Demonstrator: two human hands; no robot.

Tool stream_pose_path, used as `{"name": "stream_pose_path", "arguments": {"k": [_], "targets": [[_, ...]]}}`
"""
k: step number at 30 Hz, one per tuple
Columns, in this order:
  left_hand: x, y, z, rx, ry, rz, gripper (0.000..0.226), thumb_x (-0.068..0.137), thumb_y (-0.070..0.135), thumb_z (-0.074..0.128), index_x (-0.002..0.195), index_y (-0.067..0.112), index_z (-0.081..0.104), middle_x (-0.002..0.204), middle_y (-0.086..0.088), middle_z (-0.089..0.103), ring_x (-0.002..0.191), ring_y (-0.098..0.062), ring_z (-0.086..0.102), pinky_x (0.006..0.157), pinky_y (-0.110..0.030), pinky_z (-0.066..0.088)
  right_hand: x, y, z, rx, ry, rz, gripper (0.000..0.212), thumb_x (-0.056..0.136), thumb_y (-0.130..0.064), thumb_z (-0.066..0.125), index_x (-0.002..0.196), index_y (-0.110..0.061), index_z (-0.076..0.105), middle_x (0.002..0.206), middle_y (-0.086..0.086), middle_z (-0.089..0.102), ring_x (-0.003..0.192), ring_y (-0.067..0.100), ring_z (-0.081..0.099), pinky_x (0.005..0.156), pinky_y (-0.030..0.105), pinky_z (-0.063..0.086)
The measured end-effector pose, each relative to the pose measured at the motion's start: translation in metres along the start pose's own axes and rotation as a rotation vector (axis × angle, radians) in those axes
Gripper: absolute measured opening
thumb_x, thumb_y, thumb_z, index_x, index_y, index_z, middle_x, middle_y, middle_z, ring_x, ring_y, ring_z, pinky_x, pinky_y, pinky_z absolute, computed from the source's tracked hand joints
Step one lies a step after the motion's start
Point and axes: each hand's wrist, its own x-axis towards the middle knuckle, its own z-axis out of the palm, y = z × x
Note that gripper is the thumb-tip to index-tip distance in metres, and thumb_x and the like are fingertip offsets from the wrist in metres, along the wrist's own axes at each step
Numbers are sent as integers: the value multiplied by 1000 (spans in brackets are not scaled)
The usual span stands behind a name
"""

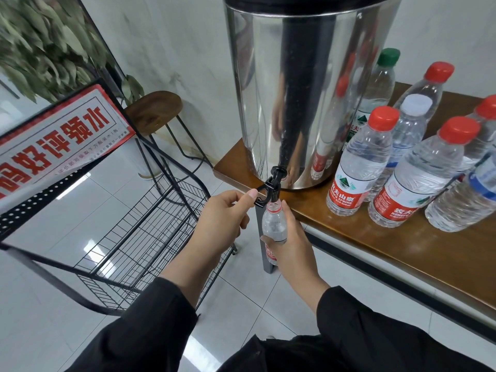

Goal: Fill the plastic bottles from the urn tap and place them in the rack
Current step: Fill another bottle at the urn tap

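Note:
A tall steel urn (303,84) stands on the corner of a wooden table (402,253). Its black tap (271,187) juts out over the table edge. My left hand (225,218) pinches the tap's lever between thumb and fingers. My right hand (292,248) grips an uncapped clear plastic bottle (274,224) with a red label, held upright with its mouth right under the spout. A black wire rack (139,237) stands on the floor to the left, its shelves bare.
Several capped bottles (359,162) with red, white and green caps stand on the table right of the urn. A red and white sign (53,140) tops the rack. A wooden stool (154,110) and a leafy plant (45,44) stand behind it on the tiled floor.

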Motion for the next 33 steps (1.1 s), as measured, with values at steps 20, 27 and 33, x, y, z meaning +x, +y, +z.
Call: {"name": "stream_pose_path", "arguments": {"k": [20, 27, 33], "targets": [[2, 4, -19, 417, -38, 371, 38, 93, 56, 58, 126, 37, 56, 54, 9, 45, 50, -7, 39, 52, -19, 33, 0, -1, 0, 1, -6, 12, 101, 82, -35, 81, 152, -52, 10, 156, -19, 33, 139, 8, 38, 96, 24, 46], [13, 3, -33, 806, -104, 627, 73, 83, 74, 41, 150, 45, 45, 65, 13, 57, 58, -5, 54, 60, -31, 52, -1, -4, -1, 6, 0, 14, 103, 82, -31, 81, 151, -55, 8, 155, -18, 33, 141, 9, 37, 101, 33, 48], [17, 4, -32, 835, -50, 769, 68, 87, 69, 45, 144, 36, 56, 65, 9, 62, 55, -12, 57, 55, -38, 55, -1, -4, -2, -5, -1, 15, 101, 83, -31, 80, 153, -49, 10, 155, -16, 35, 139, 10, 39, 98, 28, 48]]}}
